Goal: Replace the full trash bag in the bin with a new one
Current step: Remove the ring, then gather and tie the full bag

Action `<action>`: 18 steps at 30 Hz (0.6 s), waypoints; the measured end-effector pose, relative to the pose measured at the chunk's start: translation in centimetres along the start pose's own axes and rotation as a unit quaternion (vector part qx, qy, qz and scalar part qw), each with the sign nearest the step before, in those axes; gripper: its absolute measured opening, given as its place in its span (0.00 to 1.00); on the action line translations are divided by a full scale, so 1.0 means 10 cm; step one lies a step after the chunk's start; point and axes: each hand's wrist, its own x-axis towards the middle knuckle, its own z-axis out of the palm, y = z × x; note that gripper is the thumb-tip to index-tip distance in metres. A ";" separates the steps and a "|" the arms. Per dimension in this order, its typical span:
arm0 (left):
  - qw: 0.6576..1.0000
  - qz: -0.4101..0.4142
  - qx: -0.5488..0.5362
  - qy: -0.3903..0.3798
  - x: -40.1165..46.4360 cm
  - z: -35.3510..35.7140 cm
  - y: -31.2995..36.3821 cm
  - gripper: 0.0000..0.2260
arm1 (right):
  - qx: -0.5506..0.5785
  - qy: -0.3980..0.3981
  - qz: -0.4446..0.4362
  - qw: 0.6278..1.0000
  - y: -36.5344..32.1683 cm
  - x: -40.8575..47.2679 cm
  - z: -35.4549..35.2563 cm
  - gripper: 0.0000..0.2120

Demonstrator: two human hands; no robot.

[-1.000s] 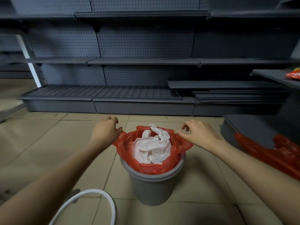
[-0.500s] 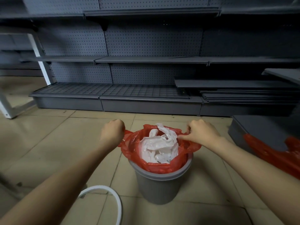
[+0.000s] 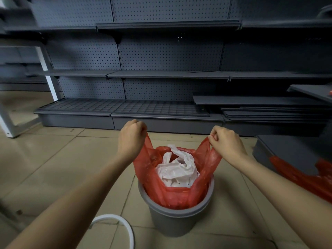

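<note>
A grey round bin stands on the tiled floor in front of me. Inside it sits a red plastic trash bag stuffed with crumpled white paper. My left hand is shut on the bag's left handle, pulled up above the rim. My right hand is shut on the right handle, also raised. The bag's sides stand stretched up out of the bin. Another red bag lies on a low grey platform at the right.
Grey pegboard shelving runs along the back, with loose shelf boards stacked at its right. A white hoop lies on the floor left of the bin. A white frame leg stands at the far left.
Both hands closed on the bag's edges, then lifted them. The handles now stand well above the rim, where the bag was folded over it before.
</note>
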 end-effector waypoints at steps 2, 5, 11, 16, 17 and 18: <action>1.000 0.003 -0.007 0.006 0.02 -0.01 0.03 0.05 | 0.015 0.013 -0.004 1.000 -0.05 0.04 -0.02 0.05; 1.000 0.001 -0.015 0.023 0.08 -0.05 0.06 0.06 | 0.043 0.037 -0.002 0.998 -0.12 0.06 -0.03 0.07; 0.999 -0.002 -0.028 0.022 0.08 -0.09 0.12 0.06 | 0.056 0.043 -0.004 0.998 -0.19 0.05 -0.04 0.08; 1.000 -0.002 -0.020 -0.001 -0.02 -0.11 0.11 0.09 | 0.047 0.014 -0.005 0.999 -0.20 0.04 -0.06 0.08; 1.000 -0.004 -0.015 -0.007 -0.03 -0.12 0.10 0.10 | 0.043 0.010 -0.007 0.999 -0.20 0.03 -0.07 0.09; 1.000 -0.006 -0.011 -0.011 -0.03 -0.14 0.10 0.11 | 0.041 0.007 -0.009 0.999 -0.20 0.02 -0.08 0.09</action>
